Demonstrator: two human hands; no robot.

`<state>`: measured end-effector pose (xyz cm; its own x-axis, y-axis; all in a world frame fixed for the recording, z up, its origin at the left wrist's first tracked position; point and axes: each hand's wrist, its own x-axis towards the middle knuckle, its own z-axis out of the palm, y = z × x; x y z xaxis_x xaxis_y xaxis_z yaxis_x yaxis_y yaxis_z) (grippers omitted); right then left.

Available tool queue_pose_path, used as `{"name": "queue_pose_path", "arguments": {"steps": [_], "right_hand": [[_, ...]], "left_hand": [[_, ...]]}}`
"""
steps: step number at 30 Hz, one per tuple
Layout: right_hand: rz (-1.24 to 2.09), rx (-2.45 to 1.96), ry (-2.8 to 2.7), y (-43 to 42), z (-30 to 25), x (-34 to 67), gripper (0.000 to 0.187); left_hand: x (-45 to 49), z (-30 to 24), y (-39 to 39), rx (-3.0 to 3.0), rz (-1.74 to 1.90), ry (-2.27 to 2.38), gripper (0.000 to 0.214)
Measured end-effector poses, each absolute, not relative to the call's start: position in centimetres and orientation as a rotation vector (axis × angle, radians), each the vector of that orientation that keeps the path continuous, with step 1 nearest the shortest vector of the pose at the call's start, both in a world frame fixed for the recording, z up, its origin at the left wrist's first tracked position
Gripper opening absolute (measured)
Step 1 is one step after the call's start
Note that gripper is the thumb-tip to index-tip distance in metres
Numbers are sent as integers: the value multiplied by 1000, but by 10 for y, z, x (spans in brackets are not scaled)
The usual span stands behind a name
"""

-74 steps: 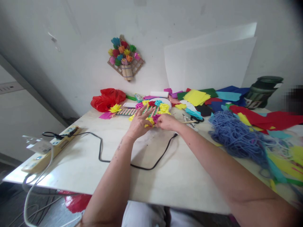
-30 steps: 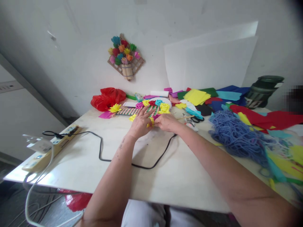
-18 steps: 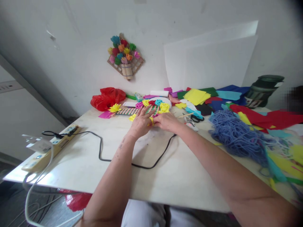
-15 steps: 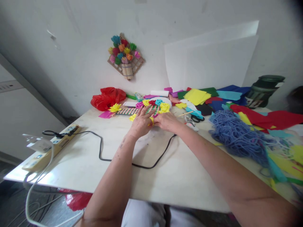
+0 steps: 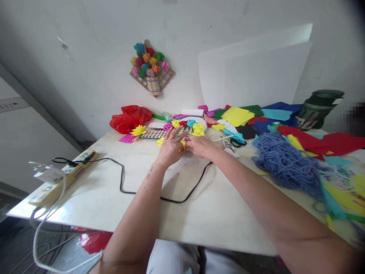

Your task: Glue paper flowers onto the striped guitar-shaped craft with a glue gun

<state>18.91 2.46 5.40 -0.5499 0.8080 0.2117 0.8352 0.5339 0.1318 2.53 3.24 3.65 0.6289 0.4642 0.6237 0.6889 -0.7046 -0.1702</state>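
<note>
My left hand (image 5: 172, 147) lies with fingers spread over a guitar-shaped craft piece with a woven, checked neck (image 5: 155, 134). Its thumb side is by a yellow paper flower (image 5: 183, 144) at the piece's near edge. Close on the right, my right hand (image 5: 200, 146) has its fingers pressed together at a magenta paper flower (image 5: 186, 139), mostly hidden by them. Along the far edge run a yellow flower (image 5: 176, 123), a red flower (image 5: 183, 123) and a blue flower (image 5: 191, 123). A larger yellow flower (image 5: 199, 129) sits above my right hand.
A black cord (image 5: 182, 201) loops in front of my hands from a power strip (image 5: 64, 177). Scissors (image 5: 238, 142) and a wooden stick (image 5: 223, 138) lie to the right, before blue yarn (image 5: 282, 163) and coloured paper (image 5: 238, 116). A red bag (image 5: 129, 118) is at back left.
My right hand has shifted very slightly, its fingers still at the near edge of the craft piece. My left hand stays spread on it.
</note>
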Motion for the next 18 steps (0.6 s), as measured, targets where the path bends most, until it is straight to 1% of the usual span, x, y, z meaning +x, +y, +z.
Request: {"name": "queue_pose_path", "arguments": {"steps": [8,13,18], "right_hand": [[-404,-1315,-2615,27,54,193,24],[-434,-1289,-2598,25,53,191,28],[-386,-1242,-2595,27,49,191,29]], "left_hand": [[28,39,30,-2434,-663,-918,16],[28,36,32,-2427,-653,-935,16],[29,37,30,-2429,-657,-950,16]]}}
